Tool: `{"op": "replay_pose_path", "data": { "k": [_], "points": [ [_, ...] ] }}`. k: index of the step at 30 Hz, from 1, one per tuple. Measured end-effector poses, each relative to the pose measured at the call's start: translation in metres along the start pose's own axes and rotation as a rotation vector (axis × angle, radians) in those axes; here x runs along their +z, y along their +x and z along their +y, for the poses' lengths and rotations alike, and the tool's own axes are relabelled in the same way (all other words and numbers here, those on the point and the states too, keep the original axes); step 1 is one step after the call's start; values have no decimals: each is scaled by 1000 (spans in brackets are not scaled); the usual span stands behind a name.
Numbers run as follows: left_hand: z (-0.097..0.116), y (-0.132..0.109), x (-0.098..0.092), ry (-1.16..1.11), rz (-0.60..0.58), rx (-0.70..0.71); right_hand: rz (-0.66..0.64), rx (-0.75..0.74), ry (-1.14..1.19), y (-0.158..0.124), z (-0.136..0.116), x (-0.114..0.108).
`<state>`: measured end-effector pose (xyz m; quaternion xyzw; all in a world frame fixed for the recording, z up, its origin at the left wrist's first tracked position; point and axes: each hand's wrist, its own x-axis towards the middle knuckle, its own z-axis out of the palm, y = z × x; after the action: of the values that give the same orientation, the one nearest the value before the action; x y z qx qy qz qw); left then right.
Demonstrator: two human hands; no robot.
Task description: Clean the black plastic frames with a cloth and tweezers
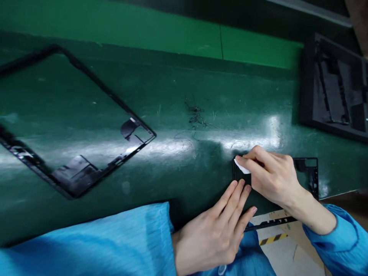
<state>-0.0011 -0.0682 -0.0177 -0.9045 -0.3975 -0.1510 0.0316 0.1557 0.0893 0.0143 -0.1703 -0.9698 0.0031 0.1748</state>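
Observation:
A small black rectangular frame [309,172] lies at the near edge of the green table, partly hanging over it. My right hand [273,176] is closed in a pinch on a small white piece [240,168] and presses it against the frame's left corner. My left hand [218,230] lies with its fingers stretched flat, the fingertips resting on the frame's near left edge. Both arms wear blue sleeves.
A large black frame [71,126] lies tilted on the left of the green table [201,84]. A black moulded tray [333,84] holding black parts stands at the far right. A small tangle of dark scraps [196,115] lies mid-table. Floor with yellow-black tape [271,239] shows below the edge.

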Motion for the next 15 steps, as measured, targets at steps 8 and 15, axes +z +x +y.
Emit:
{"op": "replay_pose_path", "data": {
  "k": [8, 15],
  "points": [
    [-1, 1, 1, 14, 33, -22, -67, -19, 93, -14, -4, -6],
    [2, 0, 3, 11, 32, -25, -56, 44, -5, -8, -1, 0]
  ]
}}
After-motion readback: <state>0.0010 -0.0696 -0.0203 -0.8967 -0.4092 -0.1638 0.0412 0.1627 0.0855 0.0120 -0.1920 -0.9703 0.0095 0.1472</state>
